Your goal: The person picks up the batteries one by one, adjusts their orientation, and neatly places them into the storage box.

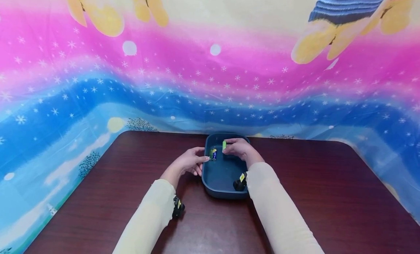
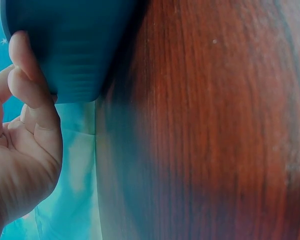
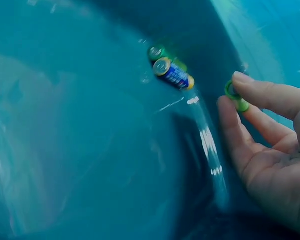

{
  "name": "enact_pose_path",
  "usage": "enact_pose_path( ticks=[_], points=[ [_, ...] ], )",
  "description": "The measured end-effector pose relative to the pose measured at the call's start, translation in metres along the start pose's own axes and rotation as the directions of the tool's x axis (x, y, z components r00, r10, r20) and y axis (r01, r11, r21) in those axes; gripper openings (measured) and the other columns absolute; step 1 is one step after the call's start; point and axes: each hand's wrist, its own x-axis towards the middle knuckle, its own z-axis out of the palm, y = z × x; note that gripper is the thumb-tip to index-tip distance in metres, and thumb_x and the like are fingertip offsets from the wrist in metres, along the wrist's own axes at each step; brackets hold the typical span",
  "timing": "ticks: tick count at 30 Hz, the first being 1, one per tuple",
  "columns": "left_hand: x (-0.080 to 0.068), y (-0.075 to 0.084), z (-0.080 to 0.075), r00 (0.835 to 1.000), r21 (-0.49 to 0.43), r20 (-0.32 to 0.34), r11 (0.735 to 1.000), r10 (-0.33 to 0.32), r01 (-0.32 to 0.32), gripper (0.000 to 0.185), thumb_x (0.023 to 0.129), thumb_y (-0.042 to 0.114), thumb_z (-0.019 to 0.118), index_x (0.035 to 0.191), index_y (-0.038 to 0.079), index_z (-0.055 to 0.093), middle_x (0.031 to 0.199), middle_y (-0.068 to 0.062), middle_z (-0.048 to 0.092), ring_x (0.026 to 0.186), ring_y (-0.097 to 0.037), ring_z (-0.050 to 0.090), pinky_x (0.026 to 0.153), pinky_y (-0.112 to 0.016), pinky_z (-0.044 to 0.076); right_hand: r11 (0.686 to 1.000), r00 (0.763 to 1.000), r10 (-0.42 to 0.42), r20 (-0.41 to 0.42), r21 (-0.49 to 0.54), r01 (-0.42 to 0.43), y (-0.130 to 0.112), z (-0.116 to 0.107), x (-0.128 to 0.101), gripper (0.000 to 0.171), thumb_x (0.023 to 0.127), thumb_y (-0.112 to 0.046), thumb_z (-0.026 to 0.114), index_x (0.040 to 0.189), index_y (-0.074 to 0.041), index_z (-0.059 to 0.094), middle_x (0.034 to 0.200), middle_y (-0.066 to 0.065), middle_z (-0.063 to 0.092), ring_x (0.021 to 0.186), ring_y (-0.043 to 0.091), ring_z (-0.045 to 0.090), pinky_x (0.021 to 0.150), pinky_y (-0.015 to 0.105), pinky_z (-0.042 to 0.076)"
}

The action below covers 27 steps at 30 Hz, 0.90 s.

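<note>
A dark blue-grey tray (image 1: 223,175) with rounded corners stands on the table. My left hand (image 1: 187,161) grips its left side, the thumb at the rim and the other fingers outside against the wall. Over the tray's far half, my right hand (image 1: 242,149) pinches a small light green battery (image 1: 224,145) between thumb and fingers, raised off the tray floor. Two batteries lie side by side inside, near the left wall: a blue one with yellow ends (image 3: 174,74) and a green one (image 3: 157,53), partly covered by the blue one in the right wrist view.
The dark red-brown wood table (image 1: 131,195) reaches out on both sides of the tray. Right behind its far edge hangs a printed cloth (image 1: 183,75) in pink and blue. Small black cameras (image 1: 178,207) are strapped at both wrists, over the pale sleeves.
</note>
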Motion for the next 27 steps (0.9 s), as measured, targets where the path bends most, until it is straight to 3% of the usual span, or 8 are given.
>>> enact_pose_path(
  ticks=[6, 14, 18, 23, 27],
  points=[
    [0.002, -0.002, -0.001, 1.0, -0.012, 0.002, 1.0, 0.0, 0.0, 0.059, 0.093, 0.022, 0.058, 0.144, 0.014, 0.029, 0.058, -0.009, 0.053, 0.04, -0.016, 0.055, 0.04, -0.025, 0.048, 0.994, 1.0, 0.01, -0.009, -0.108, -0.01, 0.002, 0.002, 0.003, 0.059, 0.079, 0.007, 0.067, 0.134, 0.0, 0.046, 0.114, 0.02, 0.057, 0.089, 0.021, 0.062, 0.093, 0.042, 0.045],
    [0.003, -0.002, -0.001, 1.0, -0.018, 0.005, 1.0, -0.01, 0.01, 0.062, 0.092, 0.024, 0.06, 0.144, 0.014, 0.029, 0.059, -0.009, 0.053, 0.04, -0.016, 0.055, 0.041, -0.025, 0.048, 0.946, 0.997, -0.051, 0.051, -0.318, 0.064, 0.008, 0.006, 0.005, 0.053, 0.078, 0.0, 0.072, 0.128, -0.001, 0.053, 0.11, 0.018, 0.061, 0.084, 0.022, 0.064, 0.081, 0.039, 0.052],
    [0.003, -0.003, -0.002, 1.0, -0.022, 0.01, 1.0, -0.003, 0.004, 0.062, 0.092, 0.024, 0.06, 0.144, 0.014, 0.029, 0.059, -0.009, 0.053, 0.04, -0.016, 0.055, 0.041, -0.025, 0.048, 0.9, 0.995, -0.07, 0.072, -0.425, 0.094, 0.009, 0.008, 0.004, 0.052, 0.078, -0.004, 0.074, 0.126, 0.0, 0.054, 0.103, 0.015, 0.062, 0.081, 0.02, 0.062, 0.077, 0.035, 0.054],
    [0.004, -0.004, -0.002, 1.0, -0.028, 0.011, 1.0, -0.004, 0.005, 0.061, 0.092, 0.024, 0.059, 0.144, 0.014, 0.029, 0.059, -0.01, 0.054, 0.041, -0.016, 0.056, 0.041, -0.026, 0.048, 0.819, 0.993, -0.092, 0.073, -0.562, 0.117, 0.009, 0.01, 0.004, 0.052, 0.079, -0.01, 0.074, 0.126, -0.001, 0.055, 0.096, 0.01, 0.062, 0.079, 0.019, 0.059, 0.075, 0.034, 0.052],
    [0.005, -0.004, -0.003, 1.0, -0.031, 0.011, 0.999, -0.012, 0.012, 0.061, 0.092, 0.024, 0.06, 0.144, 0.015, 0.029, 0.06, -0.01, 0.054, 0.041, -0.017, 0.056, 0.041, -0.025, 0.048, 0.786, 0.992, -0.106, 0.064, -0.606, 0.123, 0.009, 0.013, 0.006, 0.052, 0.078, -0.013, 0.075, 0.125, -0.003, 0.055, 0.094, 0.008, 0.061, 0.079, 0.019, 0.057, 0.076, 0.034, 0.051]
  ],
)
